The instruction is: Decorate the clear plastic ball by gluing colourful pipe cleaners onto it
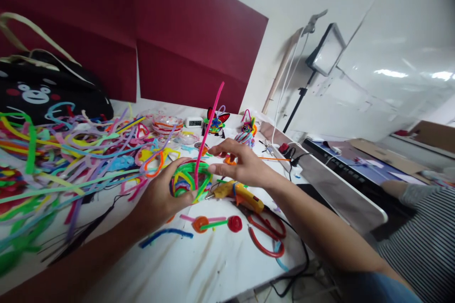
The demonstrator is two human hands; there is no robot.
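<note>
My left hand (159,196) is wrapped round a coiled piece of green, purple and multicoloured pipe cleaners (183,173). A long pink pipe cleaner (213,113) stands up from it, tilted to the right; how it is fixed there I cannot tell. Just right of the coil, my right hand (243,163) hovers with thumb and index finger apart and nothing visible between them. Below that hand lies a yellow glue gun (245,196), its nozzle pointing left towards the coil. Red-handled scissors (266,236) rest beside the glue gun.
Loose pipe cleaners (95,147) cover the table's left side, by a black bag (53,90). Two finished-looking pipe-cleaner figures and a small digital clock (194,122) stand at the back. A lamp (327,49) rises at right. Another person's striped clothing (419,241) shows at far right.
</note>
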